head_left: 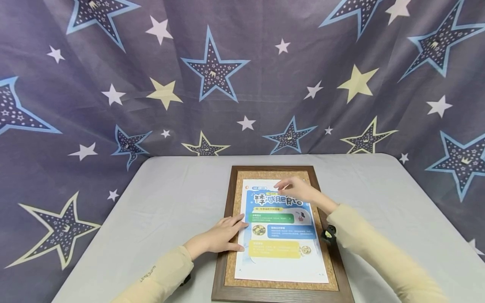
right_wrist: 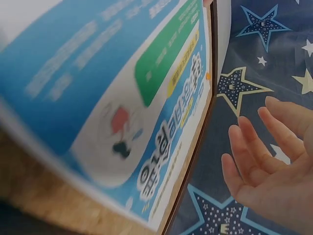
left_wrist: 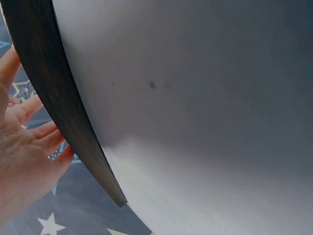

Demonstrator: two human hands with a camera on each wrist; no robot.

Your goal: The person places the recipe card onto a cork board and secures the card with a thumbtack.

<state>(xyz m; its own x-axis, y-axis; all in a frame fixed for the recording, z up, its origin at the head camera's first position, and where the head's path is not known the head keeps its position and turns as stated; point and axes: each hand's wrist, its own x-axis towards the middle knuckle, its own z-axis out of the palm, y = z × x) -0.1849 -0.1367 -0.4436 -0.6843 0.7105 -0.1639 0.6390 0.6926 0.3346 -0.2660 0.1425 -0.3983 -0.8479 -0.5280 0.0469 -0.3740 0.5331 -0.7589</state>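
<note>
A printed paper poster (head_left: 282, 269) with blue, green and yellow panels lies on a cork board (head_left: 231, 269) in a dark wooden frame (head_left: 223, 286). My left hand (head_left: 217, 236) rests with spread fingers across the frame's left side, fingertips at the poster's left edge. In the left wrist view that hand (left_wrist: 29, 142) shows beside the dark frame edge (left_wrist: 63, 103). Over the poster's top title hovers my right hand (head_left: 297, 189). The right wrist view shows this hand (right_wrist: 274, 156) with loosely bent fingers and nothing held, above the poster (right_wrist: 122, 83).
The board lies on a table with a light grey cover (head_left: 170, 193). Behind it hangs a dark purple-grey curtain (head_left: 257, 54) printed with stars. Small black devices are strapped at my right wrist (head_left: 329, 234) and left wrist (head_left: 185, 279).
</note>
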